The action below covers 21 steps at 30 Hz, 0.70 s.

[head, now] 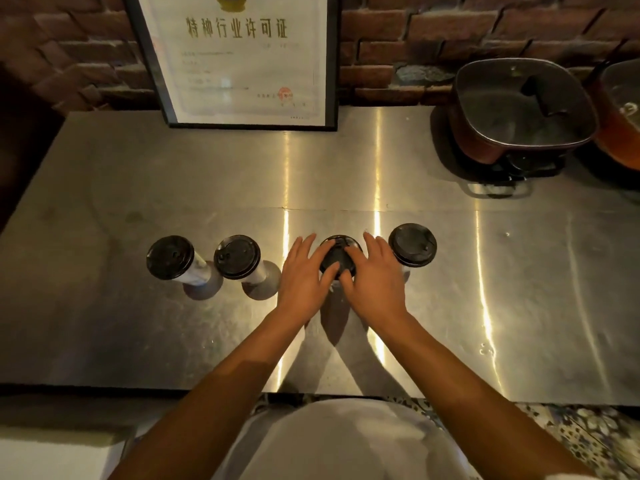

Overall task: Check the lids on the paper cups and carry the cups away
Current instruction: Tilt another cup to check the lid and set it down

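Observation:
Several white paper cups with black lids stand in a row on a steel counter (485, 289). The leftmost cup (169, 258) and the second cup (237, 257) stand free on the left. My left hand (303, 275) and my right hand (375, 278) press from both sides on the black lid of the third cup (337, 256), thumbs on its near rim and fingers over its edges. That cup's body is hidden under my hands. The fourth cup (412, 244) stands just right of my right hand, untouched.
A framed certificate (235, 60) leans on the brick wall at the back. A dark square pot (519, 109) sits on a burner at the back right, with an orange pot (620, 116) beside it. Patterned floor tiles show below the counter's front edge.

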Motion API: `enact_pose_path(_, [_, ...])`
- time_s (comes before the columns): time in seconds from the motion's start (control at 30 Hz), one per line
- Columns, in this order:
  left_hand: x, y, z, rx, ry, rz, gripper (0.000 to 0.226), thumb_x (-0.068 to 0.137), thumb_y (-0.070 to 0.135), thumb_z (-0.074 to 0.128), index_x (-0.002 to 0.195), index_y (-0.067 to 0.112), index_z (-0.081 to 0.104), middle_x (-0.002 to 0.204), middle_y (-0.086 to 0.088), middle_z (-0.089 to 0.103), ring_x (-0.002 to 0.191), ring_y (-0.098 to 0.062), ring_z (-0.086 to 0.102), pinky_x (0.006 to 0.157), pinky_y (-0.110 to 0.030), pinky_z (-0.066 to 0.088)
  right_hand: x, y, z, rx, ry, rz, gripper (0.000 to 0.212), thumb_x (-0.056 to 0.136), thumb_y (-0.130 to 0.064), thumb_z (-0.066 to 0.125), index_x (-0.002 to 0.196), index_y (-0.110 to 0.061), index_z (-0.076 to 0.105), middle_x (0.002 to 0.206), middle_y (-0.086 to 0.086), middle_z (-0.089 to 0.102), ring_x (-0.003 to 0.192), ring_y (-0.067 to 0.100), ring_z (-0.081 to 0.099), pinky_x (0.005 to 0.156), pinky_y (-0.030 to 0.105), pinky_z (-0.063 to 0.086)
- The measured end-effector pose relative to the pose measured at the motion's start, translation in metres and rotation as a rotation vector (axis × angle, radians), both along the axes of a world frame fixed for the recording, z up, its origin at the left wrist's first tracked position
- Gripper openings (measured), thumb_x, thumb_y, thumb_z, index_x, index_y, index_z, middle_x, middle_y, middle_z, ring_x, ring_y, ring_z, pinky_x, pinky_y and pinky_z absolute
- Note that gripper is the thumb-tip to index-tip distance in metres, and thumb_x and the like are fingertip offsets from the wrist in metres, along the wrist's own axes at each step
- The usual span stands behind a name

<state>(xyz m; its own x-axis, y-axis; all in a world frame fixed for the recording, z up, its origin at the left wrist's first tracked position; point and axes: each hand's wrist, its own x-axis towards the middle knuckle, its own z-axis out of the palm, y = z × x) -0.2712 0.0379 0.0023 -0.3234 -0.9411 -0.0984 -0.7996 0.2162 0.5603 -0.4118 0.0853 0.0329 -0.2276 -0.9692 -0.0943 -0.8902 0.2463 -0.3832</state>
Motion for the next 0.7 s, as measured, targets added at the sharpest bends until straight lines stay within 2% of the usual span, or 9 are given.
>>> enact_pose_path(0.1, [-0.001, 0.0, -0.001, 0.034, 0.01, 0.002, 0.051, 0.104, 0.045, 0.046, 0.153, 0.032, 0.04, 0.162, -0.001, 0.036, 0.153, -0.027, 0.023, 0.122, -0.045, 0.024, 0.001, 0.0, 0.001, -0.007, 0.028, 0.017, 0.048, 0.099, -0.033, 0.057, 0.145, -0.02, 0.057, 0.158, 0.014, 0.046, 0.147, 0.037, 0.04, 0.115, 0.052, 0.038])
enact_pose_path(0.17, [0.0, 0.0, -0.003, 0.041, 0.037, -0.012, 0.05, 0.104, 0.041, 0.048, 0.152, 0.03, 0.041, 0.159, -0.002, 0.042, 0.148, -0.025, 0.033, 0.12, -0.042, 0.028, 0.002, 0.001, 0.001, 0.011, 0.007, 0.034, 0.048, 0.1, -0.031, 0.055, 0.146, -0.019, 0.056, 0.156, 0.013, 0.048, 0.142, 0.035, 0.045, 0.11, 0.049, 0.043])
enact_pose_path(0.3, [0.0, -0.003, -0.005, 0.108, 0.18, -0.018, 0.048, 0.104, 0.031, 0.052, 0.152, 0.026, 0.044, 0.153, -0.001, 0.047, 0.137, -0.019, 0.048, 0.111, -0.03, 0.039, 0.005, 0.0, -0.001, 0.054, -0.148, 0.036, 0.053, 0.1, -0.027, 0.053, 0.153, -0.023, 0.046, 0.161, 0.009, 0.038, 0.131, 0.032, 0.055, 0.1, 0.041, 0.053])
enact_pose_path(0.43, [-0.001, -0.002, -0.001, 0.137, 0.246, -0.022, 0.048, 0.104, 0.026, 0.052, 0.152, 0.024, 0.043, 0.149, -0.003, 0.051, 0.132, -0.019, 0.052, 0.108, -0.028, 0.043, 0.003, -0.002, -0.001, 0.044, -0.237, 0.032, 0.056, 0.099, -0.025, 0.059, 0.153, -0.022, 0.046, 0.162, 0.008, 0.037, 0.133, 0.031, 0.055, 0.103, 0.038, 0.051])
enact_pose_path(0.6, [0.006, 0.012, 0.008, 0.178, 0.261, 0.003, 0.045, 0.107, 0.026, 0.046, 0.152, 0.024, 0.041, 0.15, -0.004, 0.049, 0.134, -0.019, 0.05, 0.107, -0.024, 0.039, -0.003, 0.009, 0.004, 0.065, -0.275, 0.094, 0.061, 0.096, -0.021, 0.064, 0.153, -0.022, 0.044, 0.157, 0.006, 0.042, 0.124, 0.031, 0.061, 0.096, 0.035, 0.051])
enact_pose_path(0.7, [0.02, 0.034, 0.012, 0.199, 0.318, 0.013, 0.044, 0.107, 0.021, 0.045, 0.151, 0.025, 0.044, 0.15, -0.002, 0.05, 0.134, -0.017, 0.051, 0.112, -0.03, 0.042, -0.003, 0.026, 0.004, 0.052, -0.282, 0.125, 0.062, 0.093, -0.023, 0.069, 0.151, -0.024, 0.046, 0.154, 0.003, 0.045, 0.125, 0.028, 0.059, 0.098, 0.037, 0.052])
